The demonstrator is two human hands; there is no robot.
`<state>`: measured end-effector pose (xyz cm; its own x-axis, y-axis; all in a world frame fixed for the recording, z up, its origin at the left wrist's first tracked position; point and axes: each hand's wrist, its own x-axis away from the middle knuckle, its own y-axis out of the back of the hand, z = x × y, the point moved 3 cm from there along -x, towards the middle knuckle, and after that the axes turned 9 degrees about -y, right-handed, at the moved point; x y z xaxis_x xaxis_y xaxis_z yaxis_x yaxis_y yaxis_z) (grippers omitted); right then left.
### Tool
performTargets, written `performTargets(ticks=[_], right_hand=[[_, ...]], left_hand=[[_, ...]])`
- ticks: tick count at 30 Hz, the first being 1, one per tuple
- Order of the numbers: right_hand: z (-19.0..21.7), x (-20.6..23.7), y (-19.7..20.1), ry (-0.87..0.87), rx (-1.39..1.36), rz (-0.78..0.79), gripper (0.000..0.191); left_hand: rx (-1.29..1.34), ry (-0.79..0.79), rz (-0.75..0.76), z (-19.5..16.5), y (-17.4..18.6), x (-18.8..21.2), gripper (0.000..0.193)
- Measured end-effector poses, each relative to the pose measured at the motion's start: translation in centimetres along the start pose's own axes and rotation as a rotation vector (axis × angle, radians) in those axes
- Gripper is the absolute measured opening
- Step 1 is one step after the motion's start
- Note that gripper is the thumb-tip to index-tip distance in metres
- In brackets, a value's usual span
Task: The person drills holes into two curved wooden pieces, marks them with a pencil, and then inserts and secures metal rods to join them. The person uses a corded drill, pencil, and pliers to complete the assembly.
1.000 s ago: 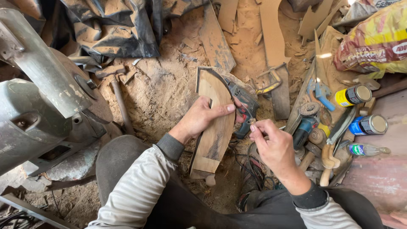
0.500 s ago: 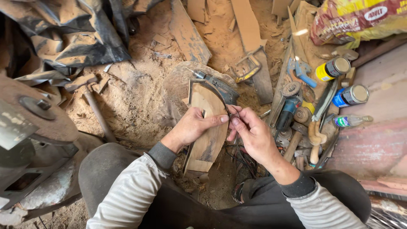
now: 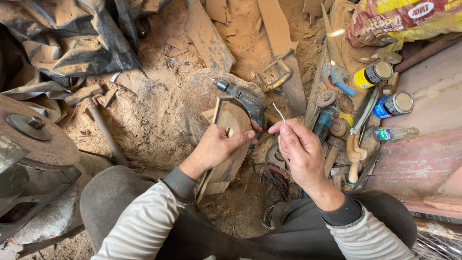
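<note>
Down at the bottom of the frame, grey sleeves and dark knees, the person sitting low over a sawdust floor [image 3: 144, 110]. Left hand [image 3: 216, 147], centre frame, is wrapped round a wood piece [image 3: 230, 144], fingers curled over its face and thumb pressed on the right edge. That piece is a flat brown slab, curved along the top like a half-round, narrowing towards a squared lower end that points down at the lap; it stands tilted, its thin edge pale on the left. Right hand [image 3: 301, 151], just right of centre, is pinched shut on a thin wire [image 3: 279, 114], thumb and forefinger tight, the wire poking up and left, pale and slightly bent. The two hands sit just beside each other, nearly touching at the fingertips.

Right behind the wood piece lies a blue drill [image 3: 243, 98], bit aimed to the upper left, resting on a round stump [image 3: 197, 96]. Black cables tangle below the right hand. To the right, a clutter of tools with wooden handles, then two cans [image 3: 394, 103] and a small bottle [image 3: 394, 133] at the right edge. Left edge, a rusty disc [image 3: 38, 135] on a machine. Farther up, a clamp [image 3: 279, 74] on a plank, black sheeting upper left, a yellow sack [image 3: 409, 19] upper right.
</note>
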<state>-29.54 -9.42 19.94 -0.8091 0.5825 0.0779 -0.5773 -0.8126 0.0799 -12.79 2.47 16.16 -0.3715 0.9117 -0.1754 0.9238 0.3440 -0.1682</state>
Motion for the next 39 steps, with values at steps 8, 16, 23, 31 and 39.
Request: performTargets(ticks=[8, 16, 23, 31, 39], right_hand=[[2.8, 0.3, -2.0, 0.244, 0.578, -0.121, 0.02], [4.3, 0.5, -3.8, 0.64, 0.963, -0.159, 0.005], [4.2, 0.1, -4.0, 0.697, 1.035, -0.123, 0.005], [4.0, 0.1, -4.0, 0.717, 1.106, -0.134, 0.009], [4.0, 0.1, -4.2, 0.721, 1.115, -0.128, 0.008]], left_hand=[[-0.148, -0.028, 0.002, 2.1, -0.8, 0.4, 0.023], [-0.354, 0.17, -0.1, 4.6, -1.2, 0.5, 0.033], [-0.273, 0.069, -0.102, 3.5, -1.3, 0.7, 0.023], [-0.374, 0.004, -0.131, 2.9, -1.4, 0.7, 0.023], [-0.403, 0.036, -0.136, 3.3, -1.3, 0.9, 0.024]])
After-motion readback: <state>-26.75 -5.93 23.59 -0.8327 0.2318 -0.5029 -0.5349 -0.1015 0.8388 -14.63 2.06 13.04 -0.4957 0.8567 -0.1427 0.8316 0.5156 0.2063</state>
